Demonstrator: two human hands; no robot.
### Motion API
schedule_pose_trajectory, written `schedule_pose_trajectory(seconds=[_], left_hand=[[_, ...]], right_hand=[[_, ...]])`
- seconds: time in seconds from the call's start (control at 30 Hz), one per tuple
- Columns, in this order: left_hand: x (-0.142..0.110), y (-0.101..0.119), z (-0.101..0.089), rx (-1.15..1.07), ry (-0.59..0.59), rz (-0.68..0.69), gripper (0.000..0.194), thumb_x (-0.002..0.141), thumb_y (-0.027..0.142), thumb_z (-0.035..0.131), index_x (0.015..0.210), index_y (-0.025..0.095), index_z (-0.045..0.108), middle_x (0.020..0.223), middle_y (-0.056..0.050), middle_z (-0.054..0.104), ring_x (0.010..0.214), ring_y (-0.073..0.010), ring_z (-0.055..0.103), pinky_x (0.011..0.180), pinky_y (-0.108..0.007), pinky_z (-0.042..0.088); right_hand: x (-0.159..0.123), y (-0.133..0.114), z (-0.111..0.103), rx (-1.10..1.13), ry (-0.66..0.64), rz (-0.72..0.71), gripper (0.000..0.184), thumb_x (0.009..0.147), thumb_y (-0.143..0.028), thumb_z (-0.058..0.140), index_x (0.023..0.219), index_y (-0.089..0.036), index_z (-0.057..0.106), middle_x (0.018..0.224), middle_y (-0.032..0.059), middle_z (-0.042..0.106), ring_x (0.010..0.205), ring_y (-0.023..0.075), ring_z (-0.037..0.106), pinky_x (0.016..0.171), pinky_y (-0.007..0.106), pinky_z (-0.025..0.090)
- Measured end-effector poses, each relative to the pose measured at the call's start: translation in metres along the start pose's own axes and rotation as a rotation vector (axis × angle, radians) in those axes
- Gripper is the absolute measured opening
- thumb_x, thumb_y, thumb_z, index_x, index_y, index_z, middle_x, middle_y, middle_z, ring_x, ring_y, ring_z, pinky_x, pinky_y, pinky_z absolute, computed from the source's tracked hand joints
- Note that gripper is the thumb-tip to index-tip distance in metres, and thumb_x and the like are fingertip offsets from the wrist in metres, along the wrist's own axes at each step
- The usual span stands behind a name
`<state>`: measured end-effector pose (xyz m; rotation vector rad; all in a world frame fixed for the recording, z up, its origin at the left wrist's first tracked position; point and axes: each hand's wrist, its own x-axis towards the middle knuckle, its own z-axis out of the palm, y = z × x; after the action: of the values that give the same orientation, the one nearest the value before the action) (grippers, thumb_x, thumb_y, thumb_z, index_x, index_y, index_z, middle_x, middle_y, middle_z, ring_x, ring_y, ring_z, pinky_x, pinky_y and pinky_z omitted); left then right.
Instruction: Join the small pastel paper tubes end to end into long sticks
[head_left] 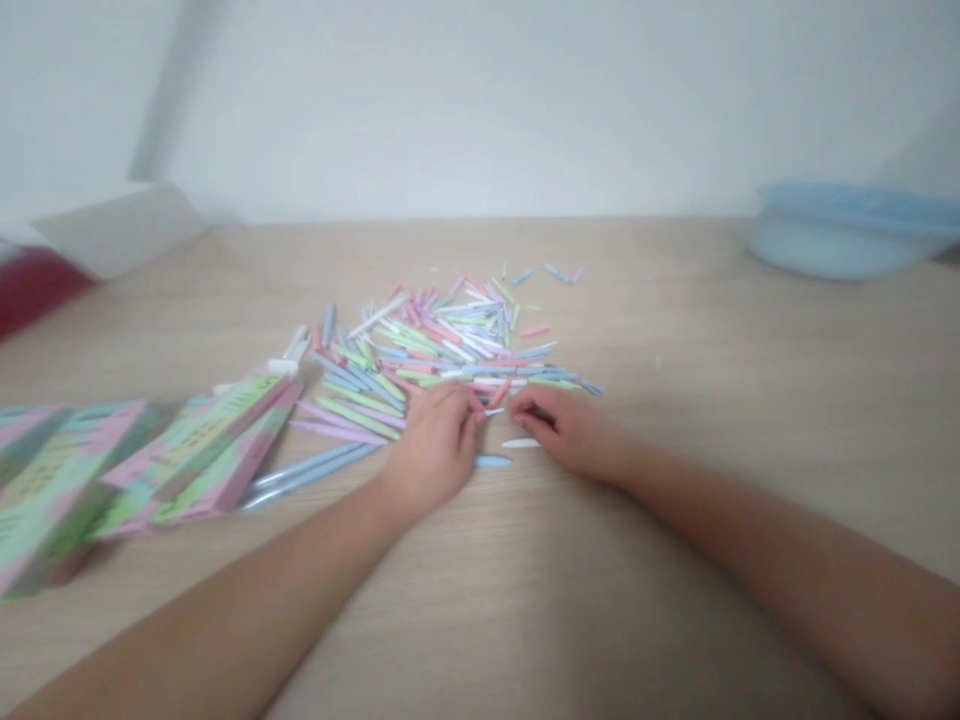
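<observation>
My left hand (439,440) is closed in a pinch on a small light-blue pen part (494,411), whose thin end sticks out to the right. Facing it across a small gap, my right hand (566,428) has its thumb and fingers curled together; whatever they hold is hidden. Between and below the hands, a white pointed pen part (520,443) and a blue pointed pen part (493,461) lie on the table. Just beyond my fingers spreads a loose pile of pastel pen parts (450,335) in pink, green, blue, purple and white. The picture is blurred.
Several pastel patterned boxes (199,450) lie at the left, beside long blue barrels (311,475). White pieces (289,355) rest behind the boxes. A light-blue basin (851,235) stands at the far right. A red object (37,288) and a pale flap (124,230) are at the far left.
</observation>
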<state>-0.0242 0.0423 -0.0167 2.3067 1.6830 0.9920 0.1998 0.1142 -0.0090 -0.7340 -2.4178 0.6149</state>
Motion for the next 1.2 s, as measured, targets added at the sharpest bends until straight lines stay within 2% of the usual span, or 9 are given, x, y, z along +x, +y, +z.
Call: schedule_pose_trajectory(seconds=[0.23,0.5,0.63,0.77,0.87,0.97,1.03,1.1,1.2], left_hand=[[-0.003,0.003,0.0,-0.039,-0.026,-0.011,0.015,0.103,0.024,0.051,0.1,0.022,0.065,0.118,-0.012,0.071,0.125,-0.0307,0.061,0.112,-0.051,0.044],[-0.001,0.006,-0.004,-0.1,-0.044,-0.06,0.011,0.1,0.021,0.054,0.095,0.024,0.063,0.106,-0.007,0.073,0.107,-0.028,0.067,0.099,-0.046,0.051],[-0.001,0.005,-0.004,-0.128,-0.036,-0.078,0.009,0.099,0.023,0.057,0.094,0.023,0.064,0.102,-0.004,0.075,0.1,-0.0254,0.07,0.094,-0.041,0.053],[-0.001,0.004,-0.006,-0.149,-0.037,-0.074,0.012,0.098,0.024,0.059,0.1,0.023,0.071,0.108,-0.003,0.078,0.102,-0.0241,0.072,0.095,-0.038,0.054],[-0.001,0.004,-0.006,-0.173,-0.048,-0.045,0.028,0.099,0.021,0.058,0.12,0.028,0.075,0.126,0.0,0.077,0.12,-0.0226,0.07,0.107,-0.036,0.051],[-0.001,0.002,-0.005,-0.178,-0.04,-0.037,0.03,0.1,0.021,0.057,0.121,0.028,0.076,0.134,-0.001,0.075,0.13,-0.0232,0.066,0.114,-0.036,0.048],[-0.001,0.001,-0.005,-0.176,-0.031,-0.044,0.025,0.1,0.023,0.057,0.114,0.025,0.078,0.132,-0.003,0.076,0.128,-0.025,0.067,0.113,-0.038,0.049],[-0.001,0.001,-0.005,-0.176,-0.026,-0.052,0.021,0.1,0.025,0.059,0.109,0.023,0.077,0.129,-0.005,0.077,0.125,-0.026,0.069,0.11,-0.04,0.051],[-0.001,0.001,-0.005,-0.186,-0.029,-0.058,0.019,0.099,0.024,0.06,0.106,0.023,0.077,0.13,-0.006,0.077,0.124,-0.0261,0.069,0.11,-0.041,0.052]], right_hand=[[-0.001,0.0,-0.003,0.023,-0.035,-0.019,0.012,0.098,-0.017,0.062,0.1,-0.022,0.071,0.101,0.0023,0.077,0.089,0.0186,0.068,0.081,0.03,0.05],[-0.004,0.0,-0.002,0.014,-0.025,-0.015,0.009,0.099,-0.019,0.063,0.102,-0.023,0.07,0.091,0.0002,0.073,0.078,0.0171,0.065,0.073,0.028,0.05],[-0.005,0.004,-0.003,-0.004,0.039,-0.036,0.018,0.104,-0.021,0.056,0.112,-0.024,0.072,0.107,0.0043,0.077,0.097,0.0211,0.069,0.088,0.034,0.053],[-0.005,-0.003,-0.014,-0.071,0.115,-0.147,0.028,0.106,-0.018,0.047,0.12,-0.024,0.071,0.123,0.0095,0.075,0.117,0.0247,0.066,0.102,0.04,0.05],[-0.007,-0.02,-0.029,-0.057,-0.055,-0.068,0.025,0.104,-0.018,0.049,0.114,-0.024,0.071,0.106,0.0062,0.077,0.098,0.0224,0.071,0.088,0.036,0.054],[-0.01,-0.037,-0.039,0.101,-0.437,0.166,0.023,0.103,-0.018,0.048,0.111,-0.026,0.069,0.081,-0.0026,0.077,0.066,0.0156,0.07,0.062,0.027,0.051],[-0.012,-0.042,-0.039,0.19,-0.624,0.244,0.023,0.103,-0.018,0.048,0.11,-0.027,0.068,0.077,-0.0045,0.077,0.061,0.014,0.069,0.055,0.025,0.048],[-0.012,-0.042,-0.035,0.191,-0.608,0.216,0.023,0.101,-0.017,0.05,0.104,-0.025,0.071,0.077,-0.0034,0.076,0.064,0.015,0.069,0.057,0.026,0.048],[-0.01,-0.036,-0.022,0.123,-0.393,0.135,0.022,0.097,-0.015,0.054,0.099,-0.022,0.074,0.091,0.0018,0.078,0.083,0.0201,0.07,0.075,0.032,0.052]])
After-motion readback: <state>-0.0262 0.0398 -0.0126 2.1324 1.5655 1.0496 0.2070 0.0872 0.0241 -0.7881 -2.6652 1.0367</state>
